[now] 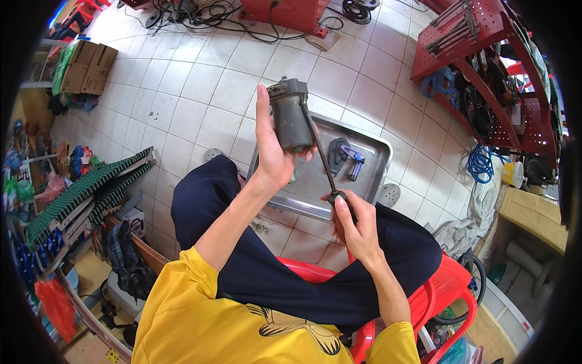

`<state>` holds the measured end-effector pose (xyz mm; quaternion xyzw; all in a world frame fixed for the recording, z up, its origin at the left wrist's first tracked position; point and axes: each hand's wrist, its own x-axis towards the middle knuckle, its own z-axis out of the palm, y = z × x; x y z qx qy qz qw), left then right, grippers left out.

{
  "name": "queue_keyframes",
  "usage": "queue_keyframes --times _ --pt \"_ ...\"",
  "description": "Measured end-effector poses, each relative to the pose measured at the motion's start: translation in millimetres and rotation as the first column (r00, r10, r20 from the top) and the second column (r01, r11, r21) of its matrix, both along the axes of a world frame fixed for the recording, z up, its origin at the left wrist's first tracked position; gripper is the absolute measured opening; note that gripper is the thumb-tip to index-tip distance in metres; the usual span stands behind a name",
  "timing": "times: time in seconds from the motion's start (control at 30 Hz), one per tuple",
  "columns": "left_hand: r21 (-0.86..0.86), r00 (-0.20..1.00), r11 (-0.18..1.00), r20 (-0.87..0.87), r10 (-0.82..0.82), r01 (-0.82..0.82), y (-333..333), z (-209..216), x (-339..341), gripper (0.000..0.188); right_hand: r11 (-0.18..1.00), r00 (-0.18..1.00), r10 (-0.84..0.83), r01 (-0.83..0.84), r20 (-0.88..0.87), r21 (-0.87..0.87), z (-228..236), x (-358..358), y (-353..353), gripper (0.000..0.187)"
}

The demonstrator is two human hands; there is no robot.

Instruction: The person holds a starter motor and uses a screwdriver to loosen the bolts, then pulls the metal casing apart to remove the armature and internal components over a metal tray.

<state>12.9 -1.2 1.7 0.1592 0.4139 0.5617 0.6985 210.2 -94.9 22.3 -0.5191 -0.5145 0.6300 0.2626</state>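
Observation:
My left hand grips a dark grey cylindrical motor part and holds it upright above a metal tray. My right hand is closed around the handle of a long screwdriver. Its shaft slants up to the right side of the motor part and touches it near the top. I sit on a red plastic chair, with both knees under my hands.
In the tray lie a dark bracket and a small blue-purple piece. A red pegboard tool rack stands at right, cardboard boxes at far left, cables at top. A round metal disc lies on the tiled floor.

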Motion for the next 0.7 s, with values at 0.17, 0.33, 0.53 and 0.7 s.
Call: queue_keyframes --times 0.17,0.33,0.53,0.7 --pt "-0.012 0.998 0.999 -0.052 0.047 -0.047 -2 3 5 0.087 0.990 0.993 -0.046 0.031 -0.107 -0.137 -6 -4 -7 0.038" --pt "0.096 0.991 0.994 -0.111 0.069 -0.059 -4 0 7 0.090 0.987 0.988 -0.062 0.040 -0.142 -0.156 -4 -7 -9 0.046" --pt "0.071 0.984 0.986 -0.077 0.159 -0.154 -6 0 11 0.090 0.978 0.975 -0.143 0.113 -0.169 -0.174 -14 0 -7 0.046" --pt "0.034 0.983 0.984 -0.064 0.174 -0.172 -6 0 13 0.091 0.969 0.980 -0.198 0.193 0.018 0.154 -4 -7 -5 0.019"
